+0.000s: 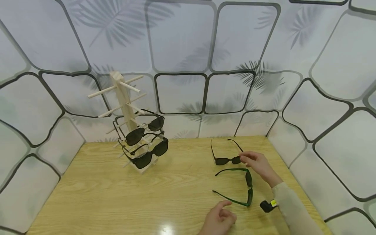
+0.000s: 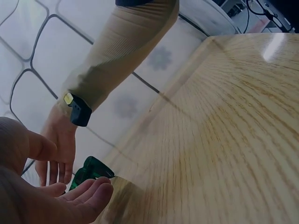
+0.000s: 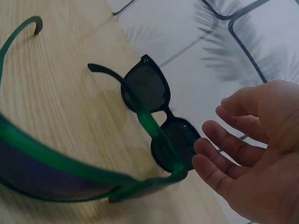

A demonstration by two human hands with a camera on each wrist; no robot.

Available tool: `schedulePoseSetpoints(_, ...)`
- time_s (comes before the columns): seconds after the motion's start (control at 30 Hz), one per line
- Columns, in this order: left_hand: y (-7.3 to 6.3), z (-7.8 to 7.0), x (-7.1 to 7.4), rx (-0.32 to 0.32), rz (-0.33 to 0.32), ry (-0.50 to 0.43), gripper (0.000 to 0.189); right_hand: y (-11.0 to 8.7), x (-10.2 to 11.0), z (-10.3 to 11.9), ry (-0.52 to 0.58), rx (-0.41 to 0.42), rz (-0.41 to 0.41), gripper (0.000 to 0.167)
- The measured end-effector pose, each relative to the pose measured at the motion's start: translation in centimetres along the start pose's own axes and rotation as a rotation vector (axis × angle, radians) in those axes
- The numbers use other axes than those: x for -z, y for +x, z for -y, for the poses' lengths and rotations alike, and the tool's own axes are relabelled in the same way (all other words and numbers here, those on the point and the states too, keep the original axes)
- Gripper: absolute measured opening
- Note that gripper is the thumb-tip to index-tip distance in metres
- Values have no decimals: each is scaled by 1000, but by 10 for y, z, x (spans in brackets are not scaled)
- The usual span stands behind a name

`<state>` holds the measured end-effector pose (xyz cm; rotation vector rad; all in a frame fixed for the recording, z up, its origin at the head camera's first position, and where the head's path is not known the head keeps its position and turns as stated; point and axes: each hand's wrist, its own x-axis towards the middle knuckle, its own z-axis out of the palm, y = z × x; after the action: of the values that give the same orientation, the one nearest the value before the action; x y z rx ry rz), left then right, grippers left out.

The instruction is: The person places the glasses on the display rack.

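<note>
black sunglasses [image 1: 222,161] beside right hand [image 1: 260,165] | green sunglasses [image 1: 249,179] near left hand [image 1: 218,219] | both hands loosely curled, empty

Grn specs [image 3: 65,159] look glossy plstc, tbl [image 1: 176,195] shiny wood.

Free passage over the desk [image 1: 182,191]: you can cross between the wooden rack [image 1: 123,96], left, with pegs projecting, and the green-framed sunglasses [image 1: 249,179], right; just beyond these, the black sunglasses [image 1: 221,161] obstruct your way.
</note>
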<state>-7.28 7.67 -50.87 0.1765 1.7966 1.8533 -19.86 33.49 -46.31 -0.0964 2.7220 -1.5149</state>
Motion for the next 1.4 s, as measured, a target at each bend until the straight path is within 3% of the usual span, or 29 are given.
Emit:
schedulePoseSetpoints(0.3, 6, 4, -7, 0, 47, 50, 51, -4, 2, -15, -54, -57, 64, 45)
schedulePoseSetpoints(0.6, 15, 2, -10, 41, 149, 3, 65, -3, -1, -27, -61, -117, 116, 46)
schedulePoseSetpoints(0.77, 22, 3, -13, 42, 154, -1, 64, -5, -1, -27, -70, -117, 128, 45)
schedulePoseSetpoints(0.93, 27, 7, -18, -23, 98, 5, 55, -6, -1, -29, -78, -106, 123, 43)
schedulePoseSetpoints(1.1, 32, 13, -26, -137, -40, -23, 39, -6, -1, -33, -49, -100, 115, 40)
schedulePoseSetpoints(1.27, 33, 14, -29, -157, -175, -83, 29, -7, -1, -31, -33, -78, 119, 39)
schedulePoseSetpoints(1.4, 32, 15, -28, -158, -213, -108, 27, -8, -1, -28, -30, -59, 128, 39)
